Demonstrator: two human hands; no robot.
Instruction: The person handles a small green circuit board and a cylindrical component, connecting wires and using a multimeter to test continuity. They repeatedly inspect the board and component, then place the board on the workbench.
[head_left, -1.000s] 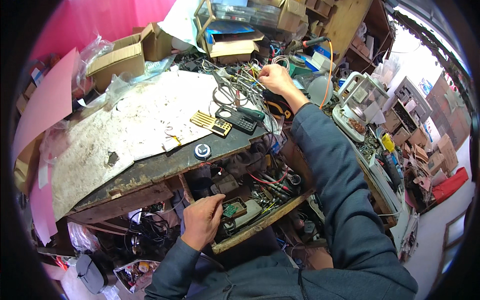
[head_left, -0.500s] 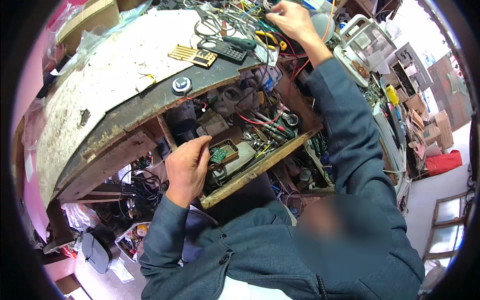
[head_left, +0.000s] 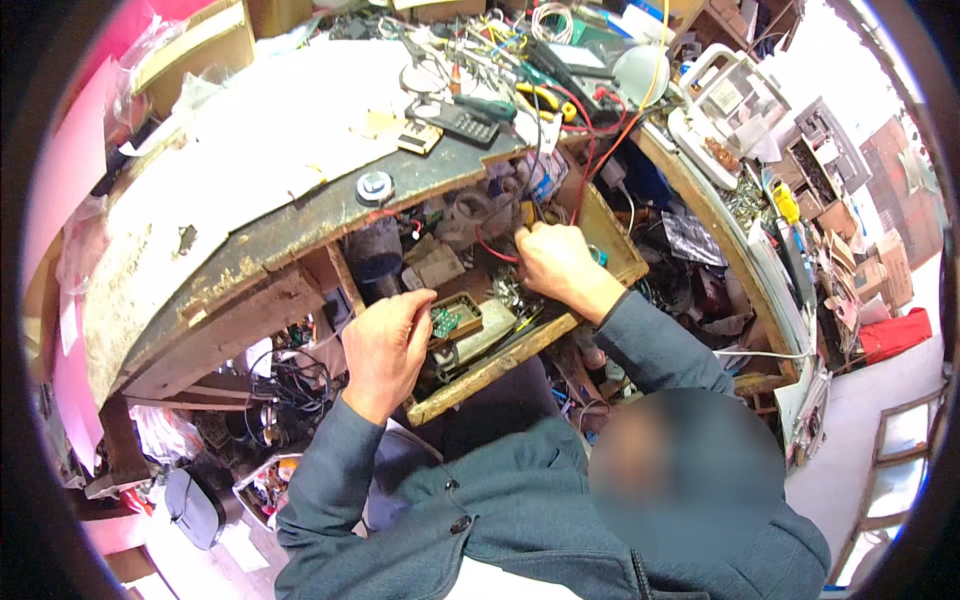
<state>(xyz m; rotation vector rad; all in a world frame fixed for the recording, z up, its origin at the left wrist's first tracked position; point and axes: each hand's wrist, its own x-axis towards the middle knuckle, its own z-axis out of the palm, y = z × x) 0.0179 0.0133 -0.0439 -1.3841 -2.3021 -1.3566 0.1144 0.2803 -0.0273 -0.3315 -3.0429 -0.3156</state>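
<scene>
My left hand (head_left: 385, 350) is closed above the left side of the drawer, thumb pressed to the curled fingers; what they hold, if anything, is hidden. Just beside its fingertips lies a small green circuit board (head_left: 446, 321) in a shallow brown tray (head_left: 471, 327). My right hand (head_left: 560, 265) reaches down into the right part of the open wooden drawer (head_left: 500, 363). Its fingers are bent among the tools, and anything in them is out of sight. Small metal pieces (head_left: 508, 293) lie near its fingertips. A red wire (head_left: 490, 245) curves past the same hand.
A calculator-like black keypad (head_left: 468, 125), a yellowish phone-sized frame (head_left: 418, 136) and a round silver-and-black part (head_left: 374, 187) rest along the bench edge. Yellow-handled pliers (head_left: 545, 100) and tangled cables lie behind. The drawer's front board stands up near my lap.
My right hand has come from the cluttered back of the bench down into the drawer. My left hand stays closed near the circuit board. The view has shifted slightly.
</scene>
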